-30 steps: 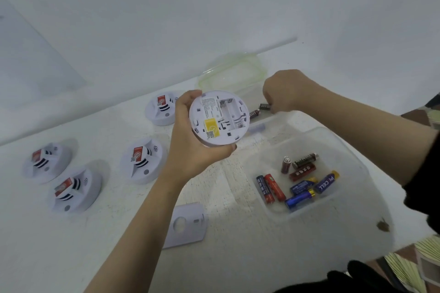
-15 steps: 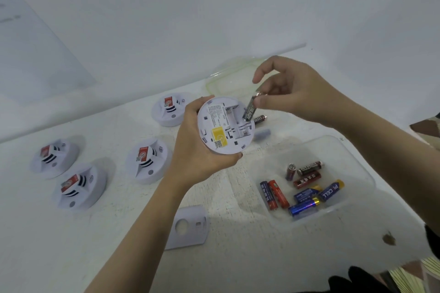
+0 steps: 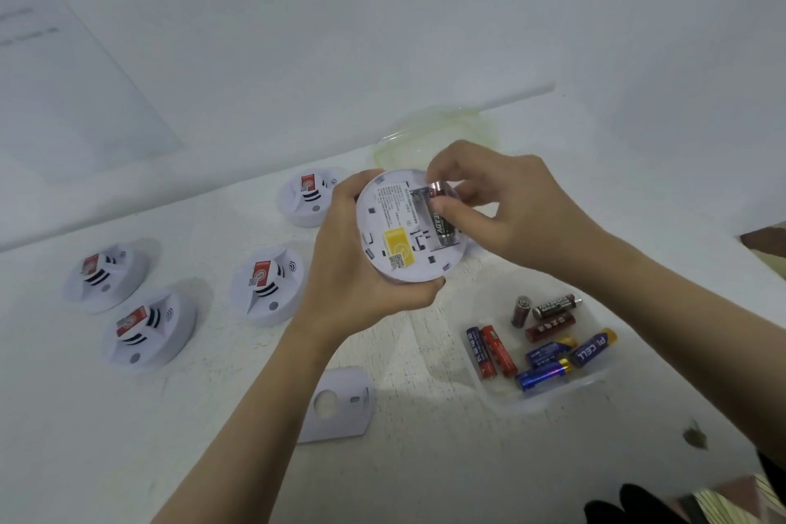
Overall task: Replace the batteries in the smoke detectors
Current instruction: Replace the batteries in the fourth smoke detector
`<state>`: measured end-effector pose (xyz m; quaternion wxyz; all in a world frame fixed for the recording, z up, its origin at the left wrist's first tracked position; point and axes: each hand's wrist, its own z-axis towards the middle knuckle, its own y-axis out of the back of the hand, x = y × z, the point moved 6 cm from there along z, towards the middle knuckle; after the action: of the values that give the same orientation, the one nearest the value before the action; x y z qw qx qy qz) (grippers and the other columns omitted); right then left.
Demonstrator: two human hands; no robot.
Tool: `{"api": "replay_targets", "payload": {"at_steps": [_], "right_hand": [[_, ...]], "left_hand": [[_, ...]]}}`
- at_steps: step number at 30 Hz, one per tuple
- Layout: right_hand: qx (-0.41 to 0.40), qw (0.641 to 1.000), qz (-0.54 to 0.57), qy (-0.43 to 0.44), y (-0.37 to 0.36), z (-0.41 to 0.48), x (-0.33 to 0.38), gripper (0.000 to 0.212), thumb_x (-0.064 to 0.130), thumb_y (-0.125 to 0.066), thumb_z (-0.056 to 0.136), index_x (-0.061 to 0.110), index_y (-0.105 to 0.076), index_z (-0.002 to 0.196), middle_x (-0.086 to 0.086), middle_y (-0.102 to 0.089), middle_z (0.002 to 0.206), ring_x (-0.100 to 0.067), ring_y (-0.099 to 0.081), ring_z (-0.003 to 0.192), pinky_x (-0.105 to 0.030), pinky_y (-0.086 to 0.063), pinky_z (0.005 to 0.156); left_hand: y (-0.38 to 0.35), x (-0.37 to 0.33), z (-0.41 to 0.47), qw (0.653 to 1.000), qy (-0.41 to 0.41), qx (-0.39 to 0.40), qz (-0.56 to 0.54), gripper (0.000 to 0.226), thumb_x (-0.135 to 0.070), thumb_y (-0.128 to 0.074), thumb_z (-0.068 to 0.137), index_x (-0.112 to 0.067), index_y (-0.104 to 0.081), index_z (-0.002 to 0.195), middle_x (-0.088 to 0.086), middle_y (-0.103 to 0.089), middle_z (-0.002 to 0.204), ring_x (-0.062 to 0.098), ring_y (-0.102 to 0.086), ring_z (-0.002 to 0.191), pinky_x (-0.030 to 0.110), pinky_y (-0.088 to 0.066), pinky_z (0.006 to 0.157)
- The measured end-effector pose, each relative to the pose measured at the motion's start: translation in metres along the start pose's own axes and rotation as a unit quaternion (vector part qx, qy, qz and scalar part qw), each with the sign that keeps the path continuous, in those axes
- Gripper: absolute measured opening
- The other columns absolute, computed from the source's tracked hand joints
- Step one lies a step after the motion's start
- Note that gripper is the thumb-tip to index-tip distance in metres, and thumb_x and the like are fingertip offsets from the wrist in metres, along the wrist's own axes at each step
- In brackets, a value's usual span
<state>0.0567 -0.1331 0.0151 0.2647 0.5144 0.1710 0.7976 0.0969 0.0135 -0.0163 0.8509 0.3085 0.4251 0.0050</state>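
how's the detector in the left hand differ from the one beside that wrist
The round white smoke detector in the left hand is raised, back showing; the white domed detector beside the wrist lies face up on the table. The right hand presses a dark battery into the held one's open bay; the other's bay is hidden. Both are round.

Plain indoor room used as a makeshift workbench; whether it is a home or a workplace cannot be determined. Evidence: a white-painted table (image 3: 446,476) with scuffed, worn paint stands against a bare white wall (image 3: 383,13). A pale sheet (image 3: 64,77) is fixed to that wall at left, print unreadable. Four smoke detectors (image 3: 268,287) lie grouped on the table, near a clear plastic tub (image 3: 546,405) of loose batteries (image 3: 548,353) and a clear lid (image 3: 438,132). Brown patterned floor (image 3: 763,235) shows at the right edge.
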Motion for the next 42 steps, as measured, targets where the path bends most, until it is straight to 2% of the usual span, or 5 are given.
{"api": "replay_targets", "payload": {"at_steps": [8, 14, 20, 32, 42], "right_hand": [[-0.046, 0.989, -0.081, 0.117, -0.004, -0.006, 0.003, 0.018, 0.005, -0.058, 0.085, 0.002, -0.068, 0.100, -0.008, -0.072, 0.094, -0.013, -0.062, 0.079, -0.023, -0.053, 0.070], [-0.042, 0.979, -0.112, 0.163, -0.005, -0.004, 0.004, 0.023, 0.007, -0.059, 0.084, 0.000, -0.071, 0.102, -0.016, -0.069, 0.108, -0.009, -0.057, 0.111, -0.020, -0.048, 0.093], [-0.013, 0.969, 0.225, -0.101, -0.004, 0.015, -0.030, 0.026, 0.006, -0.047, 0.094, 0.006, -0.068, 0.109, -0.001, -0.067, 0.115, -0.007, -0.065, 0.103, -0.025, -0.055, 0.082], [0.251, 0.895, -0.308, -0.203, -0.025, 0.041, -0.100, 0.014, 0.009, -0.065, 0.079, 0.015, -0.071, 0.090, 0.003, -0.067, 0.096, -0.017, -0.061, 0.089, -0.034, -0.052, 0.079], [0.015, 0.998, 0.013, -0.061, -0.003, 0.027, -0.020, 0.011, 0.017, -0.072, 0.080, 0.016, -0.065, 0.089, 0.003, -0.066, 0.069, -0.007, -0.053, 0.052, -0.017, -0.043, 0.054]], "left_hand": [[0.010, -0.019, 0.001, 0.993, -0.050, -0.057, 0.095, 0.080, -0.050, -0.071, 0.047, -0.034, -0.039, 0.119, -0.024, -0.045, 0.108, 0.009, -0.054, 0.103, 0.053, -0.048, 0.092], [0.013, -0.011, 0.003, 0.992, -0.032, -0.081, 0.095, 0.081, -0.051, -0.070, 0.047, -0.032, -0.039, 0.119, -0.010, -0.051, 0.110, 0.018, -0.057, 0.105, 0.045, -0.050, 0.091], [0.015, 0.019, 0.005, 0.995, 0.047, -0.061, 0.056, 0.087, -0.048, -0.077, 0.047, -0.039, -0.036, 0.124, -0.021, -0.047, 0.116, 0.013, -0.052, 0.114, 0.040, -0.050, 0.093], [0.016, 0.046, -0.010, 0.993, 0.093, -0.050, 0.061, 0.094, -0.049, -0.079, 0.049, -0.038, -0.034, 0.130, -0.005, -0.048, 0.129, 0.017, -0.048, 0.123, 0.047, -0.047, 0.098], [0.018, 0.044, -0.012, 0.988, 0.110, -0.052, 0.093, 0.099, -0.056, -0.078, 0.049, -0.022, -0.041, 0.134, -0.004, -0.052, 0.128, 0.018, -0.051, 0.121, 0.047, -0.047, 0.097]]}}
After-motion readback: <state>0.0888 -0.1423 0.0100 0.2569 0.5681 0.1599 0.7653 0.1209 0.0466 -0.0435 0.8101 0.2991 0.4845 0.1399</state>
